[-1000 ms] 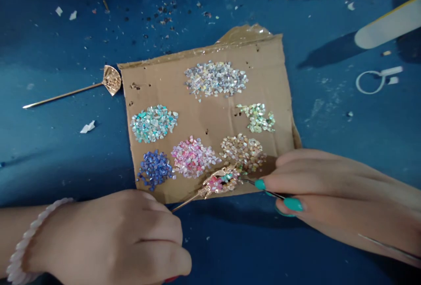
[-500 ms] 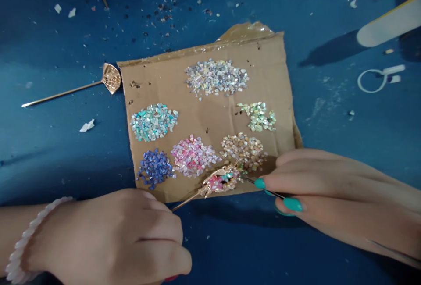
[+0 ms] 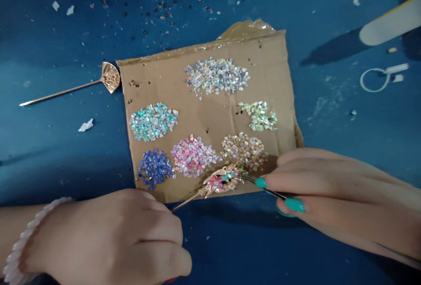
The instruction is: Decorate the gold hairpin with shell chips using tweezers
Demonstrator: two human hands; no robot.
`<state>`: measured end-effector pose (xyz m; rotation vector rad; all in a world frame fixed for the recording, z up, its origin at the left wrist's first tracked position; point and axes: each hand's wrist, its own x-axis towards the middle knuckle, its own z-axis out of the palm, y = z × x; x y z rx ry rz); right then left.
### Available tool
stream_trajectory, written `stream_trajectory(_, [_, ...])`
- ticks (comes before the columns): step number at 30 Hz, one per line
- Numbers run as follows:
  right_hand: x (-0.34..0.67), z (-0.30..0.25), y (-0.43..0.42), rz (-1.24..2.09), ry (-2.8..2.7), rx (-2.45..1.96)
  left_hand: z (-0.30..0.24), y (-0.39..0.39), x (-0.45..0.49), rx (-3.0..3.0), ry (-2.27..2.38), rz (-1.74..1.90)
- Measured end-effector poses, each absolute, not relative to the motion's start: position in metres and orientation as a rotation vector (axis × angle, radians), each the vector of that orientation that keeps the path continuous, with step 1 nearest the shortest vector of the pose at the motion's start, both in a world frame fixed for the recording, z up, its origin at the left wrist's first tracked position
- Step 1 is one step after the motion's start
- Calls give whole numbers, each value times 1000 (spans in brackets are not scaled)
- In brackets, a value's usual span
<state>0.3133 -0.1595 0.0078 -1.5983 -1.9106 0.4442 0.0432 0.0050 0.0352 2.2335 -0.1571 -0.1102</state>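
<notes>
- The left hand [image 3: 108, 236] is curled into a closed fist around the thin stem of a gold hairpin [image 3: 219, 182]. A white bead bracelet [image 3: 18, 245] sits on its wrist.
- The hairpin slants up and to the right from the fist. Its ornate head, partly filled with pink and turquoise chips, lies on the near edge of a cardboard sheet [image 3: 210, 109].
- The right hand [image 3: 335, 197], with turquoise nails, pinches a thin tool [image 3: 250, 180] between thumb and fingers. The tool's tip touches the right end of the hairpin's head.
- The cardboard lies flat on a blue table [image 3: 345, 136] and carries six small heaps of chips.
- A silvery heap [image 3: 215, 76] is at the far side, a turquoise heap [image 3: 153, 121] at the left and a pale green heap [image 3: 259, 116] at the right.
- Along the near side are a dark blue heap [image 3: 154, 168], a pink heap [image 3: 194, 155] and a beige heap [image 3: 243, 148], the last just beside the hairpin's head.
- A second gold pin [image 3: 110, 76] with a fan-shaped head lies on the table, its head touching the cardboard's left corner.
- A white ring [image 3: 373, 80] and a long white strip [image 3: 391, 22] lie well apart to the right.
</notes>
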Motion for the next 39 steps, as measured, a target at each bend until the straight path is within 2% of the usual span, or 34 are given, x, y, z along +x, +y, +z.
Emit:
stream_trajectory(6, [314, 7, -159, 536, -2033, -1523, 32, 10, 46, 2193, -264, -106])
stream_trajectory(11, [317, 2, -160, 393, -1944, -1474, 32, 10, 47, 2189, -259, -108])
stream_trajectory(17, [322, 9, -160, 562, -2137, -1444, 33, 10, 45, 2206, -259, -122])
stream_trajectory(28, [330, 7, -154, 584, -2194, -1306, 33, 10, 46, 2209, -275, -140])
stream_trajectory(30, [323, 8, -152, 591, -2147, -1325, 32, 10, 45, 2201, -288, -148])
stream_trajectory(33, [314, 10, -149, 465, -1751, -1609, 31, 10, 45, 2210, -286, -146])
stream_trajectory(37, [320, 9, -147, 599, -2141, -1312, 30, 10, 46, 2208, -287, -136])
stream_trajectory(39, [323, 8, -149, 557, -2082, -1367, 31, 9, 46, 2198, -292, -138])
